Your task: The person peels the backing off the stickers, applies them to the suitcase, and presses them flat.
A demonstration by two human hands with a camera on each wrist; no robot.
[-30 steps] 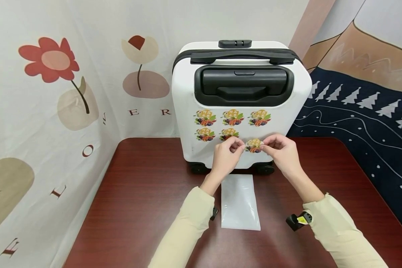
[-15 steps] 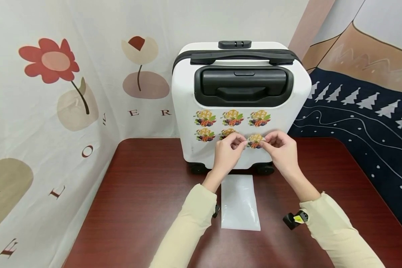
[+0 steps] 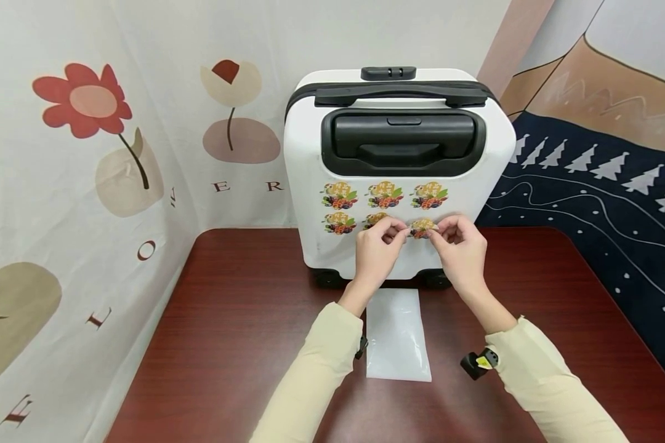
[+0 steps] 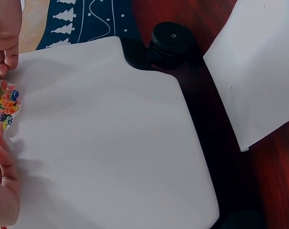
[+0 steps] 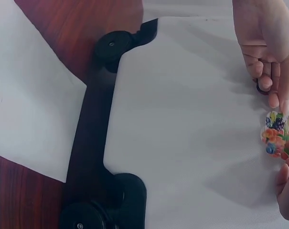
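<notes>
Your left hand [image 3: 378,247] and right hand [image 3: 461,248] pinch a fruit sticker [image 3: 422,228] between curled fingers [image 3: 399,229], one at each side, holding it against the white suitcase [image 3: 310,203] that stands at the desk's [image 3: 227,320] far edge. Five matching stickers [image 3: 385,194] sit beside it. A white backing sheet [image 3: 396,335] lies mid-desk between your sleeves.

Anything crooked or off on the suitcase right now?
Nothing stands out. The five stuck stickers sit in even rows on the suitcase; both hands, left and right, pinch the sixth sticker level with the second row.
</notes>
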